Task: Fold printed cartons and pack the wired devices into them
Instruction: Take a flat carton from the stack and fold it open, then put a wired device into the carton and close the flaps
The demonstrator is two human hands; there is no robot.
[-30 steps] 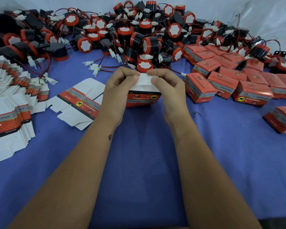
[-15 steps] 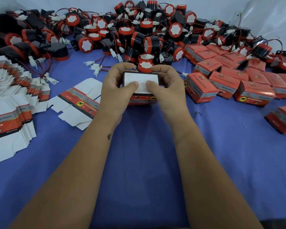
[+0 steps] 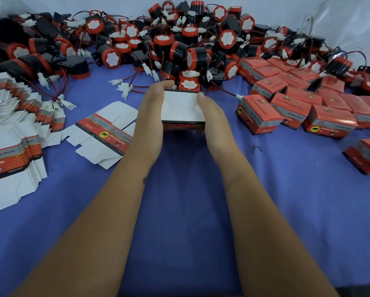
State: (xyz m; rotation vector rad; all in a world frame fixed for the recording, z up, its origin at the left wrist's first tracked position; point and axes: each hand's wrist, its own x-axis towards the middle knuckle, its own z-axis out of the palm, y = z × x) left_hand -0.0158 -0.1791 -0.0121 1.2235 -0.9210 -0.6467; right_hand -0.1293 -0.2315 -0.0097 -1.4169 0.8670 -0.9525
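The carton (image 3: 183,109) in hand sits on the blue bench (image 3: 179,211) just in front of the heap of wired devices (image 3: 179,46), held between the two palms; the left hand (image 3: 151,116) lies flat against its left side and the right hand (image 3: 212,116) against its right, fingers (image 3: 158,91) fairly straight and reaching to the far corners, pressing rather than curling round it. Its upward face shows plain white flaps lying level (the two small side flaps seem tucked under), so the step in hand looks like squaring up and closing one end of a freshly formed box; whether a device is already inside cannot be told. If this is the bottom, the next move calls for turning the box over, taking a device from the pile and coiling its wire in before shutting the lid; if it is the top, the box only needs setting among the finished cartons (image 3: 291,108) to the right. A flat blank (image 3: 107,133) lies ready just left of the left wrist, beside the stack of flat blanks (image 3: 10,151).
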